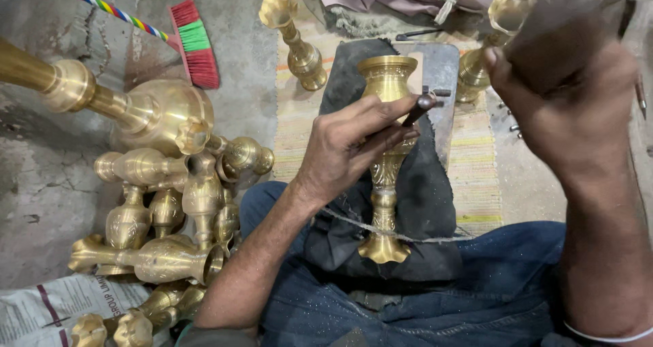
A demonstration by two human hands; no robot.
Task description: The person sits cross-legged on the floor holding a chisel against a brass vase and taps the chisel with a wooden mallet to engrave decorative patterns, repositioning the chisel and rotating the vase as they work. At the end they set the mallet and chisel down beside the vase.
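Note:
A tall engraved brass vase (386,163) lies lengthwise on a dark cloth (425,190) over my lap, its mouth pointing away from me. My left hand (347,150) rests on the vase's middle and pinches a short dark metal punch (418,107) against it. My right hand (564,102) is raised at the upper right, fist closed on something blurred above it; the thing it holds cannot be made out. A thin cord (408,237) crosses the vase's lower stem.
A heap of brass vases (170,211) lies on the concrete floor at my left, with a large brass piece (136,109) behind. Two more vases (299,47) (496,41) stand on a striped mat (476,170) ahead. A red-green brush (194,44) and newspaper (54,309) lie nearby.

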